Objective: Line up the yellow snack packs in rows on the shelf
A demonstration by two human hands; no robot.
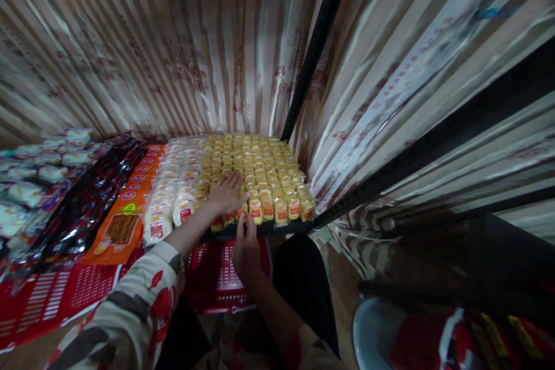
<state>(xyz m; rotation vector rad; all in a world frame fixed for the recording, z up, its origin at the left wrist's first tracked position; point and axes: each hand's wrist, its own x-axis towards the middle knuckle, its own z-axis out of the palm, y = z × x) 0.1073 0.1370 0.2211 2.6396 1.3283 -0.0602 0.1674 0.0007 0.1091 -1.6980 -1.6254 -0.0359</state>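
Rows of small yellow cakes (271, 170) in clear wrappers stand packed together on a dark shelf (221, 235), with red-and-white labels facing me along the front. My left hand (228, 192) lies flat over the tops of the cakes, fingers stretched out and thumb toward the front row. Below it, my right hand (246, 245) is closed at the front edge. Its thumb and fingertips pinch at a labelled wrapped cake (241, 208), which the fingers partly cover. White wrapped cakes (162, 199) stand beside the yellow ones, left of my left forearm.
Left lie an orange snack bag (124, 219), dark shiny packets (104, 196) and white wrapped items (30, 185). Red baskets (217, 272) sit below the shelf. A black metal upright (316, 52) stands before striped curtains (173, 40). A pale tub (373, 329) is low on the right.
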